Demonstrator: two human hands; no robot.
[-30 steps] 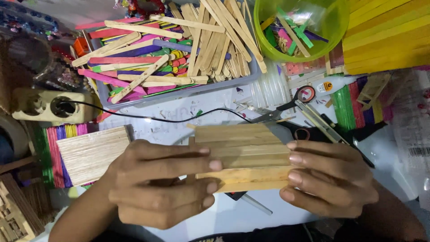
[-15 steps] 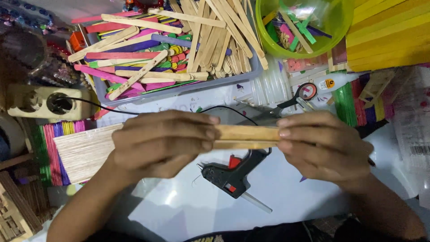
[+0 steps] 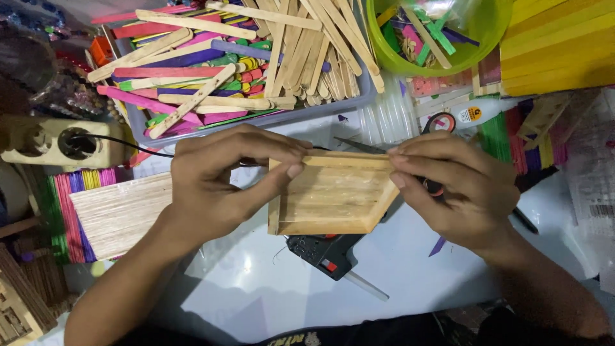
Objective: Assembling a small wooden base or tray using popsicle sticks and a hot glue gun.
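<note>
Now both hands pinch a shallow wooden stick tray: left hand fingers closed on its near-left corner, right hand fingers on its far-right edge. Beyond the right fingers lies a white glue bottle; below, bare tabletop.

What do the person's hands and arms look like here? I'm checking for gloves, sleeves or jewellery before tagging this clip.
Both the left hand and the right hand are bare: no gloves, and no rings or watch show. Fingernails are short and unpainted. The forearms are uncovered up to the frame edge, so no sleeves are in view.
</note>
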